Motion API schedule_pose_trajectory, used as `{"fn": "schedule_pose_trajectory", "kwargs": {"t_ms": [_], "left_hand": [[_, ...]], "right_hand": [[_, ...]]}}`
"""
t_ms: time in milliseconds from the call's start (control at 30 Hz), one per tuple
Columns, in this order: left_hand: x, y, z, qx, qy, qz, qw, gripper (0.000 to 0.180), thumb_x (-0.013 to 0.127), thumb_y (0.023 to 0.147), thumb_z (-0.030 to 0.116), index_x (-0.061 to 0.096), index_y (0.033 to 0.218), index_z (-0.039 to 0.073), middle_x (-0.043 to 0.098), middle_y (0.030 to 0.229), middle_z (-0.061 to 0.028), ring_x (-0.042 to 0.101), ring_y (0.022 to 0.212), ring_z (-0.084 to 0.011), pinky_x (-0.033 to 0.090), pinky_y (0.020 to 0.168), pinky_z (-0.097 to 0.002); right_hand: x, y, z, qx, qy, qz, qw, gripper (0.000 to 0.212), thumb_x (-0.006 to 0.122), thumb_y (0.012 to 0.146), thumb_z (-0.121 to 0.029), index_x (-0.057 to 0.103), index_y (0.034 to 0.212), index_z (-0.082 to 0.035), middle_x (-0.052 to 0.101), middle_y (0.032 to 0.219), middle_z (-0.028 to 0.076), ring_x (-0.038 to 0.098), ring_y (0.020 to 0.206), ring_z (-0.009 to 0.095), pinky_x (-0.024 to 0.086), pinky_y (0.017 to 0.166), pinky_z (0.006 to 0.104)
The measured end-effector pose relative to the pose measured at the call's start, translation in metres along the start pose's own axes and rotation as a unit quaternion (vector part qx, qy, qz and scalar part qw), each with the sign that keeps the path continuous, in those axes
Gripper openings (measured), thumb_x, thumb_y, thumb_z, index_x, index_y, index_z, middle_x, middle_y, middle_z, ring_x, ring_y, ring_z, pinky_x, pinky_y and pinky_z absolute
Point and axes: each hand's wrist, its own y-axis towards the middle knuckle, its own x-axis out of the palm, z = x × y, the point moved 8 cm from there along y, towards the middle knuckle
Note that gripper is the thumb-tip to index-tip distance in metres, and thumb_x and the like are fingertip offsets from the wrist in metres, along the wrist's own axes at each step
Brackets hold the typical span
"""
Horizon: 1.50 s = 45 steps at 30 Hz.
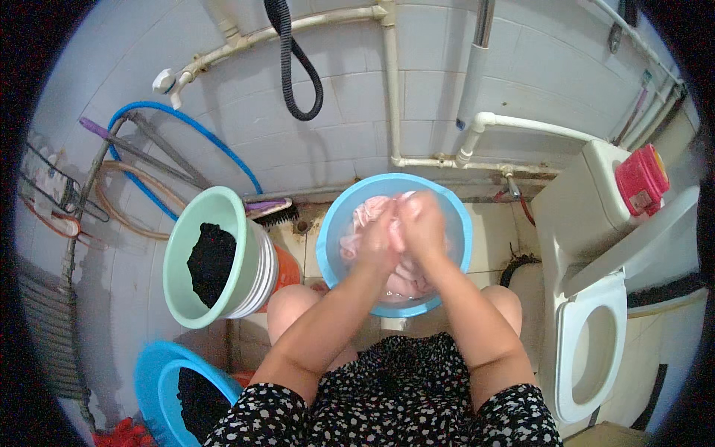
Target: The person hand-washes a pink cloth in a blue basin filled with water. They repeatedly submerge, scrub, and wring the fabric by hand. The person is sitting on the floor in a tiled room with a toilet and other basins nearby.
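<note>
Both my hands are together over a light blue basin (pixel 325 240) that stands on the floor between my knees. A wet pink cloth (pixel 406 281), perhaps a garment, lies bunched in the basin with some water around it. My left hand (pixel 378 244) is closed on part of the cloth, slightly blurred by motion. Close against it, my right hand (pixel 421 223) also grips the cloth, its fingers bent around a pink fold. Part of the cloth is hidden beneath my hands and forearms.
A pale green basin (pixel 176 279) with black cloth (pixel 212 264) rests on a bucket at left. Below it is a blue basin (pixel 149 384) with dark cloth. A scrubbing brush (pixel 272 212) leans near the wall. The toilet (pixel 570 343) is at right, its lid raised.
</note>
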Motion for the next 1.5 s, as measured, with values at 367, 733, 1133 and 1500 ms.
{"fn": "schedule_pose_trajectory", "kwargs": {"t_ms": [367, 733, 1133, 1500], "left_hand": [[0.015, -0.010, -0.009, -0.035, -0.003, -0.019, 0.999, 0.034, 0.047, 0.091, 0.025, 0.053, 0.117, 0.004, 0.058, 0.115, -0.0100, 0.055, 0.107, -0.0224, 0.042, 0.095, -0.0379], [0.007, 0.001, -0.010, -0.007, 0.026, -0.060, 0.998, 0.054, 0.034, 0.094, 0.039, 0.032, 0.135, 0.003, 0.038, 0.136, -0.0182, 0.038, 0.125, -0.0312, 0.027, 0.106, -0.0417], [-0.006, 0.004, 0.034, 0.074, 0.056, 0.075, 0.993, 0.034, 0.042, 0.093, 0.030, 0.052, 0.113, 0.003, 0.058, 0.112, -0.0102, 0.054, 0.106, -0.0226, 0.043, 0.093, -0.0395], [0.033, -0.004, 0.115, 0.055, -0.146, -0.109, 0.982, 0.018, 0.055, 0.087, 0.027, 0.059, 0.092, 0.010, 0.061, 0.073, -0.0031, 0.060, 0.072, -0.0235, 0.050, 0.074, -0.0402]], "right_hand": [[-0.024, 0.015, 0.027, 0.037, 0.146, 0.120, 0.981, 0.046, 0.057, 0.075, -0.012, 0.048, 0.119, -0.001, 0.050, 0.118, 0.020, 0.046, 0.115, 0.032, 0.034, 0.099, 0.0381], [0.009, 0.008, -0.008, 0.122, 0.197, -0.135, 0.963, 0.043, 0.047, 0.087, -0.016, 0.045, 0.126, 0.002, 0.047, 0.128, 0.023, 0.046, 0.119, 0.035, 0.026, 0.106, 0.0405], [0.013, 0.012, -0.008, -0.064, 0.125, -0.094, 0.986, 0.050, 0.049, 0.091, -0.019, 0.034, 0.137, -0.006, 0.030, 0.141, 0.023, 0.026, 0.132, 0.034, 0.020, 0.109, 0.0379], [0.059, -0.037, -0.005, 0.065, 0.156, -0.448, 0.878, 0.086, 0.076, 0.062, -0.023, 0.034, 0.134, 0.001, 0.043, 0.132, 0.019, 0.046, 0.118, 0.027, 0.035, 0.100, 0.0323]]}}
